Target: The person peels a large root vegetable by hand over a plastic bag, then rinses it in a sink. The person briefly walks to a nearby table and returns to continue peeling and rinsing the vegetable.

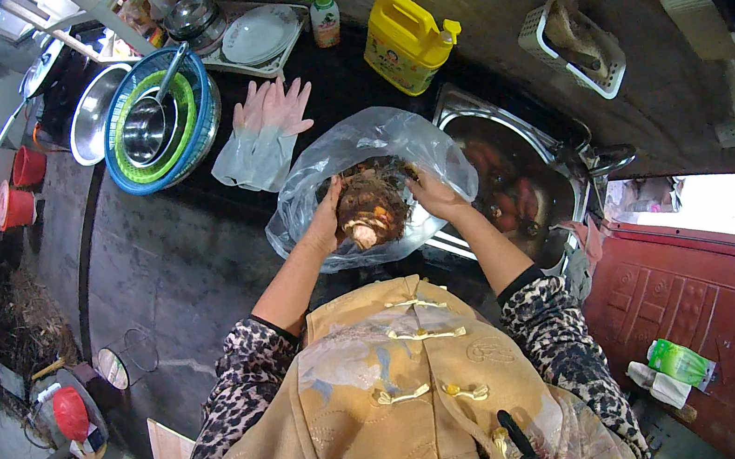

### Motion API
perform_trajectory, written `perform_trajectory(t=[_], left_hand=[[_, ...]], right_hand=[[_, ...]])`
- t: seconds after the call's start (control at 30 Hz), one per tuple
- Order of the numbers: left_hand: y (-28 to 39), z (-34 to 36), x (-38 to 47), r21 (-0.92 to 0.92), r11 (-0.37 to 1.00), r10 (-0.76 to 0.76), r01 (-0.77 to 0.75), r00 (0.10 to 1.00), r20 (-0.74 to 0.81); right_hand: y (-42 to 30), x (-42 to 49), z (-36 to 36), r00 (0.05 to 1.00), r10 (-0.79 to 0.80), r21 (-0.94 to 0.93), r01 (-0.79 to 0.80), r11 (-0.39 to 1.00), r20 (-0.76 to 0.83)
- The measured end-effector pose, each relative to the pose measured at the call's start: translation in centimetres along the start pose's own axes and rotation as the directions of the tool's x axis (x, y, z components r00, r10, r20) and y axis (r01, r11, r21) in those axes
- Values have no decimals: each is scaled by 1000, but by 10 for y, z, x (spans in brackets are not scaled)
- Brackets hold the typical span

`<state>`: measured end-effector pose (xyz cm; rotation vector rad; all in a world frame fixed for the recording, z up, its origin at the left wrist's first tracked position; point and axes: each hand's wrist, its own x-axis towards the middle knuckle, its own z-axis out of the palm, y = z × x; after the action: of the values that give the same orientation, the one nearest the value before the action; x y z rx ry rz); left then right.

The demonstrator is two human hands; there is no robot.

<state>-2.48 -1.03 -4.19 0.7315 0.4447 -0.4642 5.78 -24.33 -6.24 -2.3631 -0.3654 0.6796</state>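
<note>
A large brown root vegetable (374, 204), which looks like a taro corm, has a pale cut end turned towards me and shaggy root fibres. My left hand (327, 221) grips its left side. Against its right side my right hand (434, 192) holds on, with the fingertips partly hidden by fibres. Around and beneath the corm spreads a clear plastic bag (360, 128), its mouth wide and crumpled. Just right of the bag, reddish tubers (525, 200) lie in dark water in a stainless steel sink (552, 140).
Pink-and-clear gloves (268, 127) lie beyond the bag. Nested basins and colanders (120, 173) stand left. A yellow jug (404, 41) and spray bottle (325, 20) stand at the back, near a tray of plates (259, 33). The faucet (611, 158) rises at the sink's right edge.
</note>
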Motion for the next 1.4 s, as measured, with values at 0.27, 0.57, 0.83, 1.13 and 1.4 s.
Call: perform_trajectory(t=[0.27,0.57,0.83,1.13,1.4], left_hand=[[-7,8,3,-230,973,-18,23,1000,26],[-1,3,1,-222,975,-20,26,999,31],[-9,-9,4,-124,990,72,-71,997,4],[-10,-8,1,6,991,136,-137,990,33],[0,-5,-1,26,989,146,-144,987,-65]], right_hand=[[-61,-33,-9,974,64,325,-135,936,219],[-77,-45,-18,958,-271,34,275,961,-94],[-87,-38,-26,893,-415,39,427,903,-176],[-76,-26,-22,976,-208,204,218,954,-70],[-90,-39,-28,882,-450,17,456,890,-143]])
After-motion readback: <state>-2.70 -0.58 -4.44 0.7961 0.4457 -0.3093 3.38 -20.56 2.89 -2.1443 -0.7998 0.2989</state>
